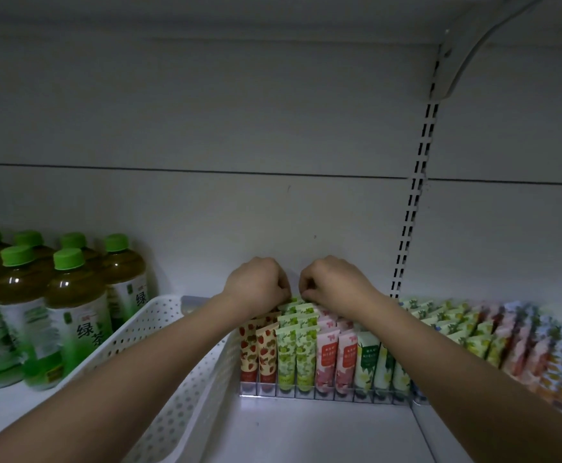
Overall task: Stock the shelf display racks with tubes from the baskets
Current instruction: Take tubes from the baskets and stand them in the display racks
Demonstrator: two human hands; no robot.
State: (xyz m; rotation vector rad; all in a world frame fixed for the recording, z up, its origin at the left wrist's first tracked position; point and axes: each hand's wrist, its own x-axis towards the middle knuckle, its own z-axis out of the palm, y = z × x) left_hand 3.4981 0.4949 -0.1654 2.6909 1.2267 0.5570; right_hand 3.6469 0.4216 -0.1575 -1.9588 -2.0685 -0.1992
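L hand [262, 283] + R hand [331, 281] pinch green tube [295, 301] | tube upright, crimp up, rack rear

Dim, grey-blue light throughout; shelf back wall [206, 111] murky, darkest toward upper corners. Brightest patch lies on the shelf floor [306, 426] just before the clear rack front, with small glints on the green-tea bottles [72, 312]. Wide-angle bowing bends the slotted upright [416, 202]; tubes at far right [523, 342] smear soft, and the leftmost bottles blur.

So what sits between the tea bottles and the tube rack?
In the head view, a white perforated basket lies between the green tea bottles and the tube rack; its inside is hidden.
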